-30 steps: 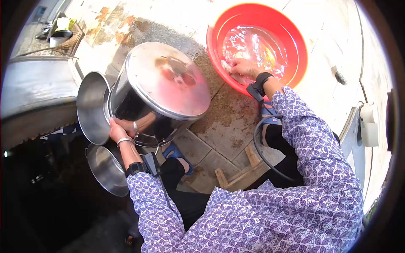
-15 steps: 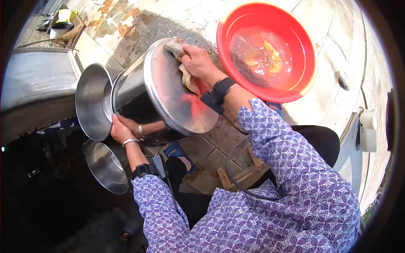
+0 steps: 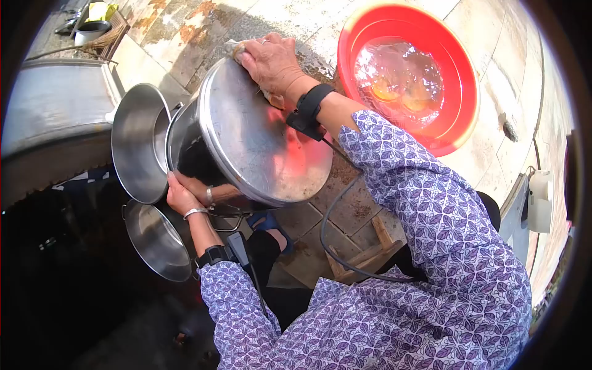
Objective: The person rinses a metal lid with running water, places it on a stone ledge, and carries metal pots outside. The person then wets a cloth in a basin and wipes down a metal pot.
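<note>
A large steel pot (image 3: 280, 148) lies tilted, its round flat face turned up and to the right. On the upper edge of that face my right hand (image 3: 271, 61) presses a wet cloth (image 3: 273, 98), fingers closed round it. My left hand (image 3: 183, 196) grips the pot's rim at its lower left, beside a wire handle; the fingertips are partly out of sight. Against the pot's left side leans a steel basin (image 3: 140, 145). To the right of the pot is a red tub (image 3: 459, 132) holding water.
A second steel basin (image 3: 157, 243) is below the first. A low wooden stool (image 3: 370, 253) stands between my feet. A black cable hangs from my right wrist. At the upper left are a broom (image 3: 102, 42) and a dark-rimmed bucket (image 3: 91, 32). A white container (image 3: 539, 200) is at the right.
My right hand has gone from the red tub to the pot's face with the cloth, then up to its upper edge. My left hand stays on the rim. The tub appears farther right.
</note>
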A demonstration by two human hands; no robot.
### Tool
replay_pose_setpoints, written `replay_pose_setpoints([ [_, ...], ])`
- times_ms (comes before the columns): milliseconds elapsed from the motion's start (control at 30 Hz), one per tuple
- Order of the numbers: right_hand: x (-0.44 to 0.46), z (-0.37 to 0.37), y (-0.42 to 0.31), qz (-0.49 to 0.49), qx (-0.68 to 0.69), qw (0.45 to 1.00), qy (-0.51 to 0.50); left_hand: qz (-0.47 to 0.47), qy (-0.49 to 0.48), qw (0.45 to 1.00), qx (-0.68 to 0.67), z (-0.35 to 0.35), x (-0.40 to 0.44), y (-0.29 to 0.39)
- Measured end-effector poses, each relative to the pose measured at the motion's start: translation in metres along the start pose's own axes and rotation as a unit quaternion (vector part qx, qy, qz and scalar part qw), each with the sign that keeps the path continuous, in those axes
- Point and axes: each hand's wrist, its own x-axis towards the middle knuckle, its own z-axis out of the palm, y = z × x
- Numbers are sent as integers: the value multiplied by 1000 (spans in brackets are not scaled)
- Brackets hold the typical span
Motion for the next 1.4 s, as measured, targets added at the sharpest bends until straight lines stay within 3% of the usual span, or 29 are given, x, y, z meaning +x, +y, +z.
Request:
replay_pose_setpoints([
  [67, -8, 18, 31, 305, 59, 941, -136, 22, 27, 999, 16, 8, -6, 13],
  [200, -47, -4, 9, 322, 192, 918, -128, 37, 54, 996, 60, 11, -7, 24],
  [267, -47, -24, -27, 226, 240, 937, -114, 32, 61, 996, 54, 15, -13, 31],
  [300, -46, -33, -42, 228, 239, 937, -116, 30, 61, 996, 56, 15, -12, 30],
  [367, -43, -49, -70, 62, 331, 940, -59, 13, 63, 995, 71, 15, -5, 24],
  [433, -57, -70, -89, -33, 339, 937, -77, -1, 71, 994, 78, 16, -6, 27],
  [600, -139, -87, -94, 66, 338, 929, -134, -15, 62, 997, 36, 12, 1, 16],
  [633, -152, -83, -80, 66, 341, 928, -133, -24, 55, 998, 15, 10, 4, 13],
  [700, -173, -72, -55, 187, 322, 921, -117, -33, 46, 998, 7, 10, -1, 20],
  [800, -178, -63, -51, 215, 329, 915, -94, -41, 44, 998, -5, 9, -6, 25],
  [933, -108, -84, -121, 40, 400, 912, -88, -11, 67, 997, 32, 10, -9, 28],
  [1000, -82, -76, -120, -18, 318, 941, -114, -18, 52, 998, 24, 11, 1, 14],
  [1100, -73, -36, -68, 69, 288, 953, -66, -14, 42, 999, 4, 11, 4, 8],
  [1167, -92, -25, -17, 129, 222, 962, -96, -17, 54, 997, 54, 10, 6, 12],
  [1233, -126, -22, 14, 316, 242, 907, -139, -20, 53, 998, 27, 10, 2, 12],
  [1367, -180, -34, -23, 353, 240, 899, -98, -19, 61, 997, 39, 5, -5, 6],
  [1400, -179, -43, -44, 300, 226, 922, -89, -12, 62, 998, 30, 3, -6, 2],
])
